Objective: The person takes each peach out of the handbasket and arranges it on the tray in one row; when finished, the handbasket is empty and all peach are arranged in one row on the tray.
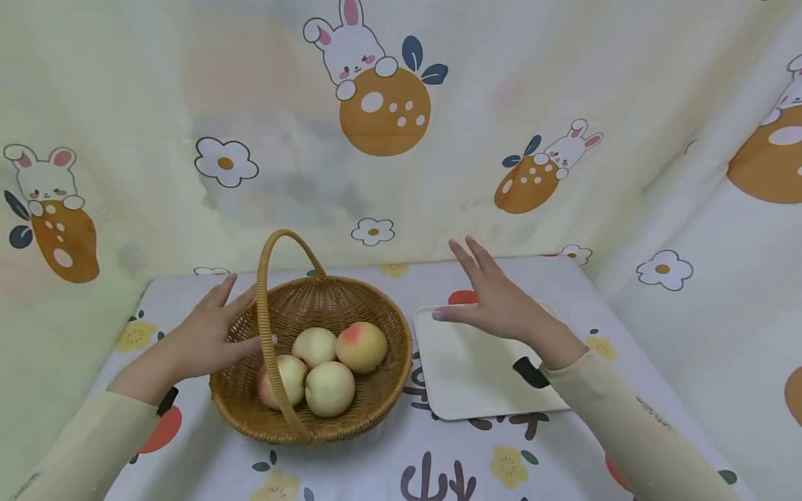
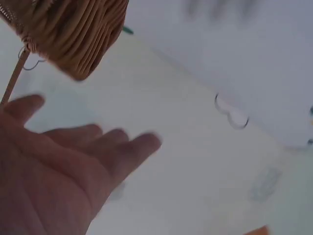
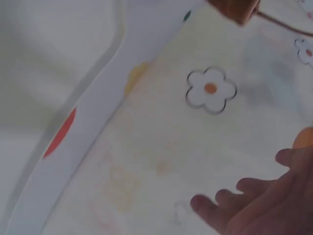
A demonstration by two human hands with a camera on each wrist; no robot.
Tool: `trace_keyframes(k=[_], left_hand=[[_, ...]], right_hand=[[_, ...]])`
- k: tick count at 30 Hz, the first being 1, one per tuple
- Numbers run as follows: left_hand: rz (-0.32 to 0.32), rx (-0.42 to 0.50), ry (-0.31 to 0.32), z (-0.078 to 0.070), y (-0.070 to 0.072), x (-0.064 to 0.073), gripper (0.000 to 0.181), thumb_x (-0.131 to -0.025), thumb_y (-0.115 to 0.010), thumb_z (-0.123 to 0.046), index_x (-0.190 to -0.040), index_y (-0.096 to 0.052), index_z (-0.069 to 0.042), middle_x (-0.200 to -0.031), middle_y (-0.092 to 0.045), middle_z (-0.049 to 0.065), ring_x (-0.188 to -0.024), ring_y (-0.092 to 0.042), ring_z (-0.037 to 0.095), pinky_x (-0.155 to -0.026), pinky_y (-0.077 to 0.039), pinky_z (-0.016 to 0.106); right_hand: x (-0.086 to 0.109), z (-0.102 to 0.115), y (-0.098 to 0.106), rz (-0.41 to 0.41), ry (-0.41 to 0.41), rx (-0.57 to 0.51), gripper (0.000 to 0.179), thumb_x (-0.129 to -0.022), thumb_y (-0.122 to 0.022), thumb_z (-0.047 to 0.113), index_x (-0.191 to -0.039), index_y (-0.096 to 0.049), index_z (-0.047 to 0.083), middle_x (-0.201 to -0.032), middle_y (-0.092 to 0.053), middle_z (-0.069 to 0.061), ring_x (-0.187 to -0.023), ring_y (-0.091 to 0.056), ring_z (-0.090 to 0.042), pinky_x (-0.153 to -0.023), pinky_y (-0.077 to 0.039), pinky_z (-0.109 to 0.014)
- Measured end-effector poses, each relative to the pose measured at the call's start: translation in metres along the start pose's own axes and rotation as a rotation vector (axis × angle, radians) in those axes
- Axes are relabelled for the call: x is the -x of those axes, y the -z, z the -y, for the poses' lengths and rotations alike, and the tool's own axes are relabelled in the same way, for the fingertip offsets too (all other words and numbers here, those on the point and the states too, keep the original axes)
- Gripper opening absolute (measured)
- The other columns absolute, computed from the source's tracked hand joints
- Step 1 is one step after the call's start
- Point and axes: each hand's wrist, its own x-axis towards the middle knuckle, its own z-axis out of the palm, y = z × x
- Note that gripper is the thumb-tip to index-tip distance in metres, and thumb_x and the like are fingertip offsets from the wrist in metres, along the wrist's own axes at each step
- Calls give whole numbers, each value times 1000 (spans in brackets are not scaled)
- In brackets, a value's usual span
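Observation:
A brown wicker basket [image 1: 388, 390] with a tall arched handle [image 1: 263, 313] stands on the left half of the table. Several pale peaches [image 1: 330, 390] lie in it; one peach [image 1: 361, 347] at the right is blushed red on top. My left hand [image 1: 209, 334] is at the basket's left side, fingers spread and holding nothing; the thumb tip shows by the handle. In the left wrist view, a gap parts the left hand [image 2: 73, 161] from the basket [image 2: 73, 34]. Above the white tray [image 1: 489, 383] my right hand [image 1: 504, 303] is raised, fingers extended, holding nothing.
The table wears a printed cloth [image 1: 363, 473] with flowers and dark lettering. Behind it hangs a curtain [image 1: 282, 209] with rabbit and flower prints, which also closes off both sides. Basket and tray stand side by side with a narrow strip of cloth between them.

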Motion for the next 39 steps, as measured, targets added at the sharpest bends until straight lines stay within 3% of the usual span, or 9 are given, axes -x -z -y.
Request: trace_keyframes(k=[4, 7, 12, 17, 23, 26, 30, 33, 39], left_hand=[[99, 137, -4, 10, -11, 8, 90, -88, -75, -48, -156, -36, -4, -159, -3, 40, -136, -19, 67, -96, -32, 77], [154, 191, -5, 15, -19, 11, 88, -86, -79, -35, -154, -38, 2, -154, -16, 43, -134, -29, 65, -97, -35, 73], [159, 236, 19, 16, -25, 10, 89, -77, -74, -1, -155, -31, 6, -146, -41, 38, -124, -50, 49, -88, -51, 53], [158, 263, 69, 13, -26, 8, 95, -68, -65, 12, -155, -28, 8, -145, -41, 39, -113, -55, 40, -70, -52, 37], [164, 281, 104, 10, -28, 10, 93, -69, -61, 16, -155, -27, 9, -145, -40, 40, -114, -55, 42, -68, -54, 36], [168, 295, 116, 9, -29, 11, 93, -69, -59, 17, -155, -26, 9, -144, -41, 40, -112, -56, 41, -67, -54, 35], [171, 296, 121, 8, -30, 12, 95, -67, -60, 17, -155, -25, 9, -144, -40, 41, -104, -56, 37, -65, -52, 34], [164, 292, 118, 9, -30, 13, 94, -67, -59, 18, -155, -25, 9, -145, -40, 41, -100, -55, 36, -63, -50, 34], [144, 267, 97, 9, -30, 12, 92, -67, -58, 18, -153, -27, 11, -143, -41, 42, -100, -56, 36, -65, -49, 35]], right_hand=[[-5, 21, -10, 22, 101, -139, 120, -76, -73, 71, -163, 1, 36, -169, 8, 3, -151, -17, -37, -108, -30, -66], [-8, 33, -18, 31, 163, -230, 124, -73, -81, 63, -163, -1, 35, -168, 5, 7, -150, -20, -33, -109, -31, -63], [-11, 49, -30, 51, 220, -337, 125, -71, -90, 48, -163, -8, 35, -168, -2, 10, -142, -37, -33, -105, -42, -53], [-17, 63, -44, 81, 271, -350, 121, -72, -92, 38, -164, -14, 29, -168, -9, 5, -138, -43, -33, -104, -43, -51], [-31, 82, -63, 142, 346, -278, 118, -74, -91, 36, -163, -16, 17, -166, -16, -5, -148, -26, -24, -114, -31, -45], [-35, 91, -73, 195, 338, -197, 119, -74, -90, 39, -163, -16, 14, -165, -18, -9, -147, -28, -25, -113, -33, -43], [-38, 101, -83, 266, 284, 2, 116, -75, -89, 39, -163, -18, 12, -164, -24, -12, -144, -36, -29, -110, -38, -43], [-39, 106, -89, 294, 277, 163, 107, -75, -90, 35, -159, -30, 9, -156, -40, -12, -133, -50, -28, -103, -45, -43], [-41, 112, -101, 226, 323, 320, 77, -72, -90, 32, -139, -56, 13, -127, -61, -7, -107, -64, -24, -81, -55, -42]])
